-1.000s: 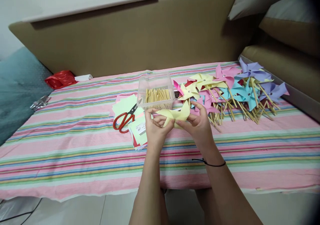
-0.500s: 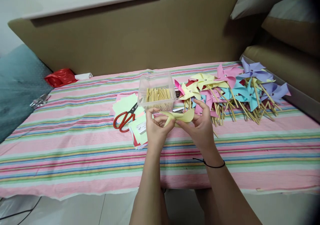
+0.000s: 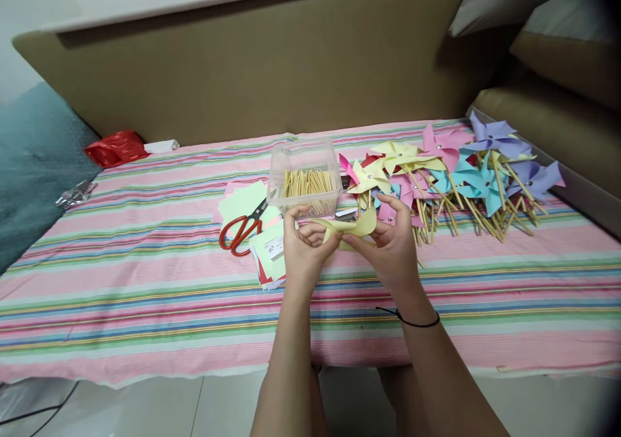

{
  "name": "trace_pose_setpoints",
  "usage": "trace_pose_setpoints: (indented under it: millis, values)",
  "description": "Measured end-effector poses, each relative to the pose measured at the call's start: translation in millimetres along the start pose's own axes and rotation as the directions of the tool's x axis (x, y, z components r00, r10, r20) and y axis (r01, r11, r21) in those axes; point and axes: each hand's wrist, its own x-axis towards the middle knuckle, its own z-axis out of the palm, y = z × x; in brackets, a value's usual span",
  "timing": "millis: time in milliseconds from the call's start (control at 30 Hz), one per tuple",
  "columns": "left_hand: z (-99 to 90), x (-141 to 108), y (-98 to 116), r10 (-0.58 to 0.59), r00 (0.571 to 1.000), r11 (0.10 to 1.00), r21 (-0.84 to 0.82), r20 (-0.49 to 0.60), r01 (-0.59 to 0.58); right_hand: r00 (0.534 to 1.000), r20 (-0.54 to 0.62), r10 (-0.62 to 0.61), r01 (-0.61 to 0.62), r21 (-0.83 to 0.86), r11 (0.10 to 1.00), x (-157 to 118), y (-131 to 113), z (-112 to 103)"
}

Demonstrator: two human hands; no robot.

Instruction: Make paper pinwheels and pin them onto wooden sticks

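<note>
A pale yellow paper piece [image 3: 361,223] with curled, folded blades is held up between both hands over the striped cloth. My left hand [image 3: 308,240] pinches its left part between thumb and fingers. My right hand [image 3: 388,240] grips the right part, its thumb near the middle and its index finger raised. The two thumbs almost meet at the paper's centre. Just behind the hands stands a clear plastic box [image 3: 303,152] with many short wooden sticks [image 3: 308,183] inside.
Red-handled scissors [image 3: 241,233] lie on coloured paper sheets [image 3: 242,201] left of the box. Several paper pinwheels [image 3: 444,146] on sticks are heaped at the right. A red bag [image 3: 116,149] and a shiny clear packet [image 3: 76,194] lie far left on the striped cloth [image 3: 145,262].
The yellow paper has shifted slightly between the fingers, its right blade now curling a little higher. Both hands keep nearly the same place and grip.
</note>
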Motion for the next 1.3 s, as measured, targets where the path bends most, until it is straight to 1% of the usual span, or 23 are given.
trace_pose_setpoints:
  millis: [133,433,667,767,833,900,1133,1300]
  values:
    - [1.2,-1.2,1.7,0.006,1.000,1.000,-0.005,-0.016,-0.006,1.000,0.003,0.014,-0.014,0.033,0.999,0.5,-2.4,-1.4]
    - [-1.0,0.8,5.1,-0.059,0.998,0.998,-0.006,0.038,0.059,1.000,-0.011,0.024,-0.024,-0.026,0.999,1.4,-0.6,-5.2]
    - [-2.0,2.8,-2.9,-0.024,0.997,1.000,-0.011,0.067,0.024,0.998,-0.038,0.052,-0.053,-0.039,0.998,0.5,-2.1,-5.6]
    - [-1.7,3.3,-4.4,-0.033,0.999,0.999,0.007,0.043,0.032,0.998,-0.001,0.068,-0.068,-0.009,0.998,1.5,-0.3,-6.5]
    - [-1.6,3.6,-4.3,-0.034,0.999,0.999,0.008,0.024,0.034,0.995,0.041,0.096,-0.097,0.029,0.995,2.1,1.3,-7.0]
    - [-1.9,3.9,-3.9,-0.035,0.999,0.999,0.006,0.020,0.035,0.991,0.058,0.117,-0.120,0.054,0.991,2.5,2.8,-7.2]
    - [-2.9,3.3,3.6,-0.097,0.994,0.992,-0.073,0.049,0.100,0.984,0.005,0.178,-0.178,0.055,0.983,4.4,5.0,-8.1]
    - [-2.8,3.2,4.3,-0.113,0.992,0.990,-0.080,0.059,0.118,0.978,-0.010,0.209,-0.208,0.042,0.977,6.7,5.5,-10.7]
